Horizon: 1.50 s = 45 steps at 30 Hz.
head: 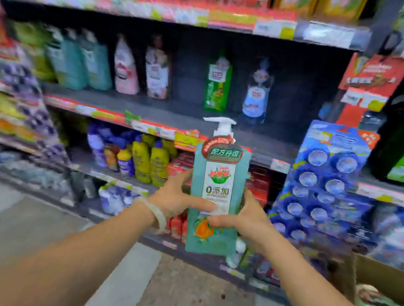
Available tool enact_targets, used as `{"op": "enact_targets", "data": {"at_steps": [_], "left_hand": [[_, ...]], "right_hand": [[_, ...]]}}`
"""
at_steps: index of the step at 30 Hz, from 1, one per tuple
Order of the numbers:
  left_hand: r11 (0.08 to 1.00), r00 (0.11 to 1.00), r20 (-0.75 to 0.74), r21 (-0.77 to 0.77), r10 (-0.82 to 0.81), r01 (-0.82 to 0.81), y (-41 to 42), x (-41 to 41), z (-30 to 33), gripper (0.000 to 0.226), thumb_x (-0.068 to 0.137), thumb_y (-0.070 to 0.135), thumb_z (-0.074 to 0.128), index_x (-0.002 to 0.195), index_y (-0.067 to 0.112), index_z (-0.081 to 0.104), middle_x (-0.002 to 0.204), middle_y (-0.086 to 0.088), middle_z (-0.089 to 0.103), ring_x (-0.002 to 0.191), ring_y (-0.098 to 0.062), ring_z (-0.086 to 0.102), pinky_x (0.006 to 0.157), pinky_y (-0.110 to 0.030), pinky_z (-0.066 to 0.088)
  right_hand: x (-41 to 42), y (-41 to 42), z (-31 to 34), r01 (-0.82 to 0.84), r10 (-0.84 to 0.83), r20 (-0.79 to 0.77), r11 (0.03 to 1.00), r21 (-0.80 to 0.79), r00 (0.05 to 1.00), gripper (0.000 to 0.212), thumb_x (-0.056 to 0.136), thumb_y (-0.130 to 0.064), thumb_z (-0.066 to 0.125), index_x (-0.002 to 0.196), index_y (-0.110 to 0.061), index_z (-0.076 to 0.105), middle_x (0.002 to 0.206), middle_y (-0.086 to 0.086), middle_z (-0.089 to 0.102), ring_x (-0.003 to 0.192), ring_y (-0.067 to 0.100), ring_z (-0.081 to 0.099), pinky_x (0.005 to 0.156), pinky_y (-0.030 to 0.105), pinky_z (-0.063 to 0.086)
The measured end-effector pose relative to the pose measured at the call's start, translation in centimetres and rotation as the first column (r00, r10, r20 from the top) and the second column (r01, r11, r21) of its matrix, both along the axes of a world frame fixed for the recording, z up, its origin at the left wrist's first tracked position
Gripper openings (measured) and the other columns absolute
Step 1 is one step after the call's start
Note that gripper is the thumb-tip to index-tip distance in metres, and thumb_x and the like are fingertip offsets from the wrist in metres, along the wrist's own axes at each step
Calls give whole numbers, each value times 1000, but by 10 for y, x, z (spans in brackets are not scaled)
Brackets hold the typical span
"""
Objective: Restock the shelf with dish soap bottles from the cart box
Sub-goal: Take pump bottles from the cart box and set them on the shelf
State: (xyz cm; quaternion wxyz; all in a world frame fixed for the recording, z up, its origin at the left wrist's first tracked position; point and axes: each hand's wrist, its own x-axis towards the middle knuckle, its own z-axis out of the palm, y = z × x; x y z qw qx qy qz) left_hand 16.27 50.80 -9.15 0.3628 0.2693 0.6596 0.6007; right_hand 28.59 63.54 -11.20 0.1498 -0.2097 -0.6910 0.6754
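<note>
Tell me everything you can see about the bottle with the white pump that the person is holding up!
The dish soap bottle is tall, flat-sided and teal, looks like plastic, with a white pump on top pointing left. Its front has a white label with red and green print and an orange fruit picture below. It stands upright in the air before the shelves. The left hand and right hand grip its sides, thumbs across the label.

Middle shelf (165, 112): dark board, price tags on front edge. Standing on it: teal bottles (80, 61) at left, two pink-white bottles (140, 69), then a gap, green bottle (218, 83), clear-blue bottle (257, 93). Background blurred.
</note>
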Motion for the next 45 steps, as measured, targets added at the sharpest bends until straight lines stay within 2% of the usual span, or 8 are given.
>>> {"op": "enact_targets", "data": {"at_steps": [11, 19, 21, 28, 32, 35, 37, 45], "left_hand": [[936, 936, -18, 48, 351, -350, -158, -136, 5, 64, 65, -11, 76, 117, 21, 55, 106, -10, 72, 96, -26, 70, 81, -43, 58], [902, 904, -41, 93, 426, -421, -177, -275, 10, 63, 66, -14, 75, 119, 14, 56, 110, -14, 70, 101, -32, 67, 87, -50, 54], [891, 893, -32, 96, 449, -444, -174, -319, 18, 64, 67, -15, 73, 120, 15, 56, 109, -15, 70, 100, -32, 68, 85, -48, 56], [902, 898, -105, 114, 427, -415, -158, -460, 49, 65, 69, -15, 71, 125, 11, 53, 113, -14, 68, 103, -30, 66, 85, -44, 56], [925, 918, -141, 135, 372, -354, -146, -520, 56, 65, 71, -17, 69, 125, 13, 50, 115, -14, 67, 106, -30, 65, 89, -45, 54], [938, 926, -175, 158, 335, -309, -138, -567, 58, 61, 71, -16, 70, 114, 24, 55, 101, -1, 73, 93, -18, 69, 78, -33, 58], [953, 937, -193, 146, 291, -266, -135, -600, 60, 60, 71, -13, 72, 107, 31, 56, 94, 5, 75, 87, -12, 71, 69, -27, 59], [999, 974, -225, 44, 30, -21, -105, -745, 52, 65, 67, -9, 77, 116, 28, 55, 110, -2, 72, 105, -22, 66, 94, -47, 51]], "right_hand": [[-195, -122, -3, -327, 329, -34, 944, 49, 944, 88, 40, -2, 90, 119, -16, 52, 111, 4, 70, 100, 25, 68, 87, 49, 54], [-356, -137, 0, -405, 409, -57, 912, 62, 911, 94, 41, 3, 89, 123, -14, 48, 111, 6, 70, 101, 26, 67, 87, 49, 54], [-403, -133, 7, -411, 417, -66, 907, 87, 906, 93, 43, 5, 88, 124, -13, 48, 109, 2, 71, 97, 20, 69, 80, 40, 58], [-541, -121, 35, -318, 338, -107, 933, 166, 935, 87, 43, -2, 90, 111, -30, 42, 100, -15, 65, 85, -4, 65, 61, 17, 55], [-598, -113, 40, -253, 282, -132, 946, 200, 950, 92, 39, -6, 91, 115, -29, 44, 107, -7, 67, 98, 12, 65, 77, 36, 58], [-637, -107, 46, -200, 233, -139, 956, 216, 962, 97, 35, -11, 91, 120, -24, 45, 106, -10, 66, 99, 10, 64, 75, 29, 57], [-663, -106, 49, -155, 188, -137, 963, 223, 973, 99, 34, -13, 91, 121, -22, 45, 108, -7, 66, 100, 13, 64, 81, 37, 57], [-762, -103, 39, 65, -44, -125, 984, 165, 991, 93, 45, 3, 88, 125, -16, 44, 114, 2, 66, 106, 21, 63, 89, 47, 54]]}}
